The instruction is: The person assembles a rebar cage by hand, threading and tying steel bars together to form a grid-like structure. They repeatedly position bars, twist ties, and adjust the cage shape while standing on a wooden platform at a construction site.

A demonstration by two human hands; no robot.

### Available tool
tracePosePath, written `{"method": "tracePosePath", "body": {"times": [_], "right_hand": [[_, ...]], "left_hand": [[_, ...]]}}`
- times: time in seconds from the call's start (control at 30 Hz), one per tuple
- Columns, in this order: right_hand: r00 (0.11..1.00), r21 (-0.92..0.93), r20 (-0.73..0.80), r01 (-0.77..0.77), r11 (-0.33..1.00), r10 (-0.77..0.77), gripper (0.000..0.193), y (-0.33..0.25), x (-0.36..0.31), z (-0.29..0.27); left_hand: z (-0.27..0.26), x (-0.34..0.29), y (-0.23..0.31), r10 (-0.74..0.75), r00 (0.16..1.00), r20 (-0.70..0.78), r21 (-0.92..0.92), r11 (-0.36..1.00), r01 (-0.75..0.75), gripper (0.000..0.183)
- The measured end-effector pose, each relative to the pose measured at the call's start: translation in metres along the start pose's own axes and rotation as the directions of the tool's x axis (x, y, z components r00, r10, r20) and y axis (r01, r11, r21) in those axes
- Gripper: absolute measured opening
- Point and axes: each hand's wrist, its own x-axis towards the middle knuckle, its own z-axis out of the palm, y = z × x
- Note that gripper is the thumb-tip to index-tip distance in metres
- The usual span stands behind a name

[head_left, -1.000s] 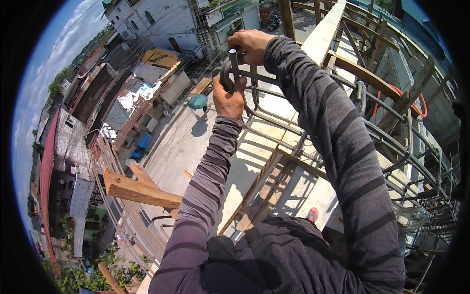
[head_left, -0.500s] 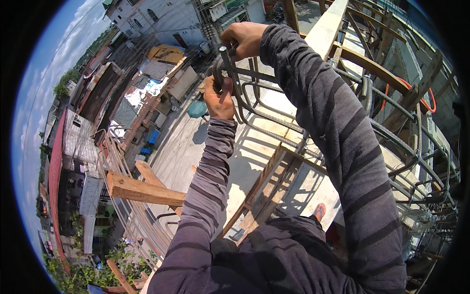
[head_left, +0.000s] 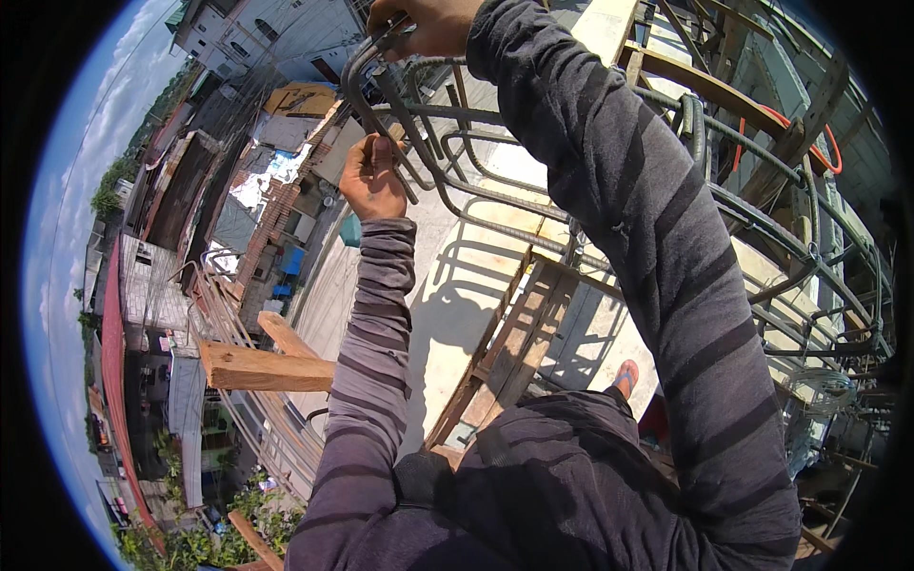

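Observation:
A bent steel rebar stirrup [head_left: 354, 88] with rounded corners stands at the left end of a run of horizontal rebar [head_left: 514, 206]. My right hand [head_left: 433, 27] is closed round the stirrup's upper end, at the top of the view; some of its fingers are cut off by the frame edge. Lower down, my left hand [head_left: 374, 181] has its fingers curled and thumb raised, pressed against the stirrup's side bar. Other bent stirrups [head_left: 457, 157] hang around the long bars just right of my left hand.
Below stands a wooden plank frame [head_left: 519, 352]. A cut timber [head_left: 262, 367] juts out at left above bundled long bars [head_left: 257, 419]. At right are a rebar cage [head_left: 809, 257], timber braces and an orange hose [head_left: 826, 157]. Rooftops and a street lie far below at left.
Both hands have moved up and left with the stirrup, and are farther apart. The stirrup's bent corner now shows left of the long bars. My view has shifted slightly.

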Motion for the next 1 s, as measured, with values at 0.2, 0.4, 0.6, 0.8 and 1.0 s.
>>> {"method": "tracePosePath", "body": {"times": [0.2,0.4,0.6,0.8,1.0], "right_hand": [[0.999,0.14,0.03,0.014,0.99,-0.019,0.041,-0.009,-0.021,-0.039],[0.987,0.079,0.158,0.012,0.997,-0.025,0.038,-0.016,-0.018,-0.041],[0.964,-0.014,0.264,-0.032,0.999,0.035,0.037,-0.017,-0.019,-0.033],[0.94,-0.161,0.327,-0.046,0.986,0.097,0.037,-0.019,-0.015,-0.008],[0.923,-0.256,0.35,-0.072,0.964,0.162,0.037,-0.019,-0.015,0.002]], "left_hand": [[0.004,-0.004,0.008,0.214,0.974,0.068,0.063,0.974,-0.218,0.032],[-0.003,-0.023,0.004,0.29,0.939,0.184,0.269,0.904,-0.332,0.027],[-0.017,-0.028,-0.019,0.244,0.938,0.246,0.445,0.831,-0.333,0.018],[-0.014,-0.049,-0.026,0.185,0.955,0.234,0.431,0.86,-0.272,0.014],[-0.02,-0.052,-0.041,0.025,0.978,0.205,0.379,0.92,-0.103,0.02]]}}
